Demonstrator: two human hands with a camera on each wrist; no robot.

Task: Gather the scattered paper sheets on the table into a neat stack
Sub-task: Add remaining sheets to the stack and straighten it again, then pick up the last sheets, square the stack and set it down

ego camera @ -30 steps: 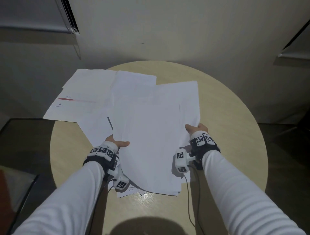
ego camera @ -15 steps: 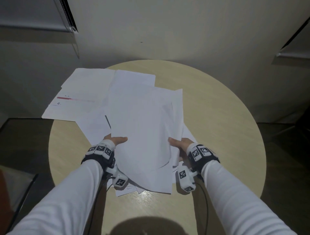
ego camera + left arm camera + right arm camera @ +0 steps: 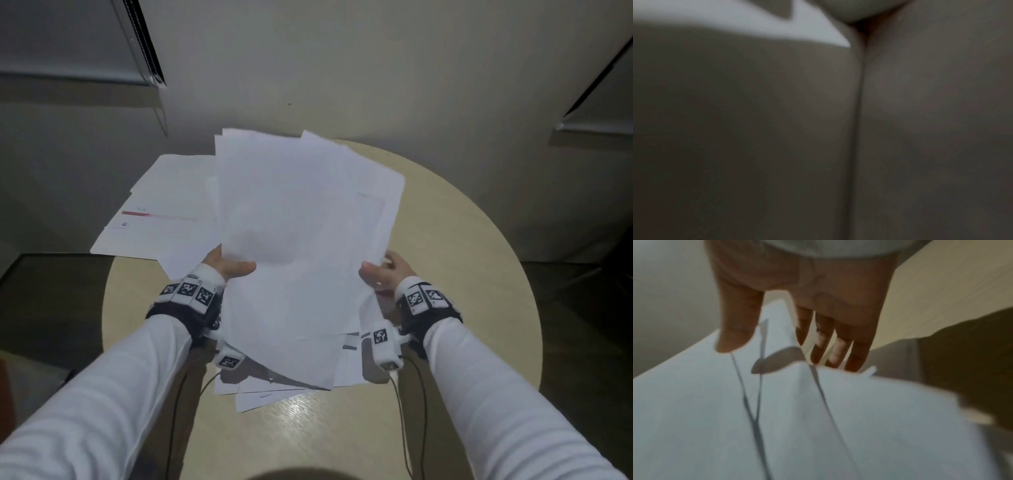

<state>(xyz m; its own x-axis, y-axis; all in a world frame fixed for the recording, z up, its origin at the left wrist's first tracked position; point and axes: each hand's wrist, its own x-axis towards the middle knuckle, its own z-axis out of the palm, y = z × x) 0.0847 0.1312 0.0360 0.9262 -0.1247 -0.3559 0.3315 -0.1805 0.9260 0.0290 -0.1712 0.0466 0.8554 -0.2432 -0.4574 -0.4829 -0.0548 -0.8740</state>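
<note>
A loose bundle of white paper sheets (image 3: pixel 301 240) is held up, tilted, over the round beige table (image 3: pixel 479 274). My left hand (image 3: pixel 229 267) grips its left edge, thumb on top. My right hand (image 3: pixel 385 274) pinches the right edge, thumb on top and fingers beneath; the right wrist view shows those sheets (image 3: pixel 818 418) under the thumb. More sheets (image 3: pixel 164 219), one with a red bar, lie flat at the table's far left, overhanging the rim. A few sheets (image 3: pixel 267 394) lie under the bundle near me. The left wrist view is dark and blurred, with only a white paper corner (image 3: pixel 807 27).
A pale wall (image 3: pixel 342 68) stands behind the table, with window blinds (image 3: pixel 144 44) at upper left. Thin black cables (image 3: pixel 400 428) hang from my wrist bands over the table's near part. Dark floor (image 3: pixel 51 308) lies to the left and right of the table.
Both hands have raised the bundle off the table and tipped its far edge upward. My right hand has slid in along the right edge and the sheets have drawn closer together.
</note>
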